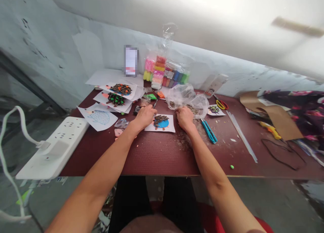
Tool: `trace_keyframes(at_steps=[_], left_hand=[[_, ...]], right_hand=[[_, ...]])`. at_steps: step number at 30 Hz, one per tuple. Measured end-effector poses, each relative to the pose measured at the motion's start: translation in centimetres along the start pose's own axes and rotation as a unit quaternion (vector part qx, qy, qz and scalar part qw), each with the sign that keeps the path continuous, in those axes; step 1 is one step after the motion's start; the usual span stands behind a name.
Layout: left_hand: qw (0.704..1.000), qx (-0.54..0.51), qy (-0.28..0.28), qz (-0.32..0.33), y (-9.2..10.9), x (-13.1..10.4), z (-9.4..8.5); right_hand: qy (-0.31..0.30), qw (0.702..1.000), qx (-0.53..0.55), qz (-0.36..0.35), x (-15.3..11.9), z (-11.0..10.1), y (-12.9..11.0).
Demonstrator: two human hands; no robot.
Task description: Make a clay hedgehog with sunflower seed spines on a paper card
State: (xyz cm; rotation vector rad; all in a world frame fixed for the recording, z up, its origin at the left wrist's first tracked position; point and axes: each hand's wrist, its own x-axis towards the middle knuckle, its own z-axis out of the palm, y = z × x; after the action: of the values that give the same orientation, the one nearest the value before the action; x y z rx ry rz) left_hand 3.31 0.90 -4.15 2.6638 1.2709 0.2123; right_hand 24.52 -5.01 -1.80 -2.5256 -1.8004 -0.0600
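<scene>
My left hand (145, 117) is at the left edge of a white card (170, 128), its fingers curled together. Whatever may be between the fingertips is too small to make out. The card carries a blue hedgehog figure (163, 124) with dark brown, thin spines stuck over its back. To the right of the card, my right hand (185, 117) is closed at a clear plastic bag (182, 93) with brown, thin pieces (192, 109) in it. Its fingertips are partly hidden, so what they pinch does not show.
Left lie finished-looking hedgehog cards (121, 89), a blue-outlined drawing (100, 117) and a white power strip (55, 148). Coloured clay packs (162, 71) stand at the wall. Rightward are a teal cutter (209, 132), scissors (222, 104), glue sticks (243, 138) and a yellow glue gun (270, 130).
</scene>
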Motion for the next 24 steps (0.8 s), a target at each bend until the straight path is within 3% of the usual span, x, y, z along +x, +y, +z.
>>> trace_keyframes(at_steps=[9, 14, 19, 24], left_hand=[[1.000, 0.004, 0.001, 0.002, -0.1, 0.2, 0.3], [1.000, 0.000, 0.002, 0.001, -0.1, 0.0, 0.1], [1.000, -0.005, 0.005, 0.001, -0.1, -0.1, 0.0], [1.000, -0.009, 0.011, -0.002, -0.2, -0.1, 0.2]], right_hand=[[0.011, 1.000, 0.016, -0.001, -0.7, 0.0, 0.1], [0.022, 0.991, 0.125, -0.032, -1.1, -0.2, 1.3], [-0.005, 0.961, 0.261, -0.094, -2.3, -0.1, 1.9], [-0.032, 0.946, 0.302, -0.114, -3.1, 0.2, 1.7]])
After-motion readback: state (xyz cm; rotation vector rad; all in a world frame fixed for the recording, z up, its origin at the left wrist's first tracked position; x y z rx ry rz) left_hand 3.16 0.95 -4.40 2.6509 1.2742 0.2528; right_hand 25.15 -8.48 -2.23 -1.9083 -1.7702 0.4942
